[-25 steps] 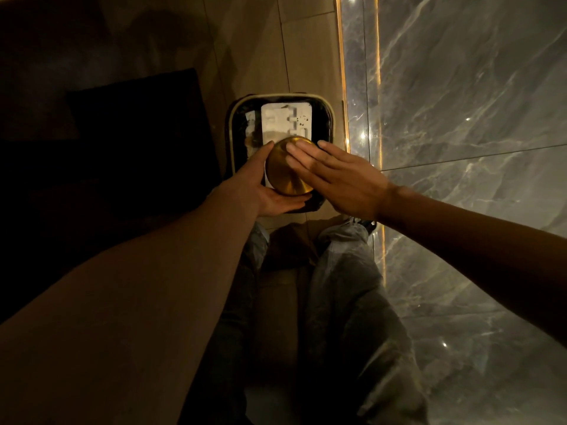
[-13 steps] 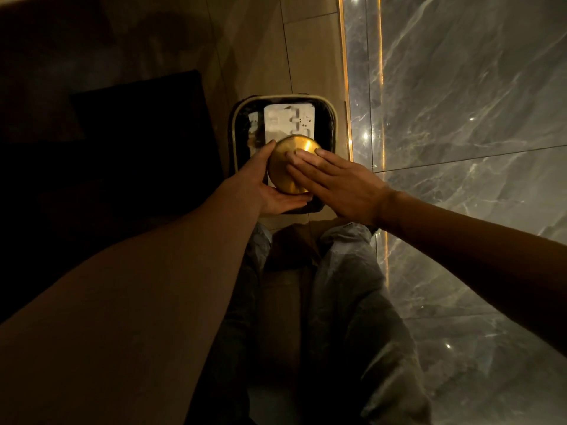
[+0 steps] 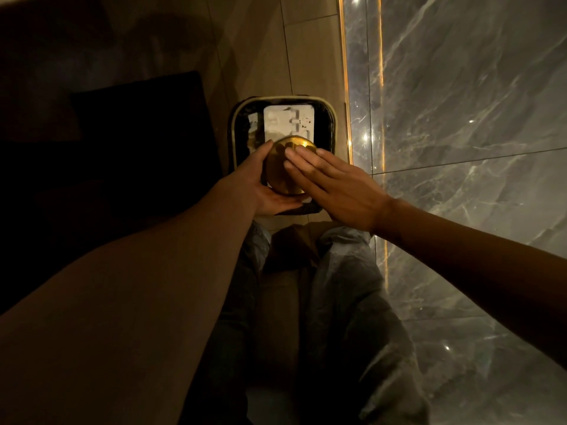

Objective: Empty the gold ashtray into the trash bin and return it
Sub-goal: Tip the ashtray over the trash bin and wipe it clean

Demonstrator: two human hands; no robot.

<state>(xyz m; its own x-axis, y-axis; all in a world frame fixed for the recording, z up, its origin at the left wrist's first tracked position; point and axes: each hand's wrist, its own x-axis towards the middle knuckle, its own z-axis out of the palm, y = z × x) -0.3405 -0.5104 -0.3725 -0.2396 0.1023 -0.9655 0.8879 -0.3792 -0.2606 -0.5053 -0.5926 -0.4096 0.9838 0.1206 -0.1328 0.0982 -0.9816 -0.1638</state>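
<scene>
The round gold ashtray (image 3: 279, 167) is turned upside down over the trash bin (image 3: 233, 133), a square bin with a pale rim and black liner. My left hand (image 3: 260, 188) grips the ashtray from the left and below, thumb on its edge. My right hand (image 3: 334, 188) lies flat with fingers together on the ashtray's upturned bottom. White paper or packaging (image 3: 288, 121) and dark bits lie inside the bin.
A grey marble wall (image 3: 460, 118) with a lit gold strip (image 3: 345, 87) runs along the right. A dark piece of furniture (image 3: 129, 142) stands to the left of the bin. Beige floor tiles lie beyond it. My knees in grey trousers (image 3: 343, 286) are below the bin.
The ashtray stays over the bin in my left hand. My right hand's fingers have shifted slightly on its bottom; the view has drifted a little.
</scene>
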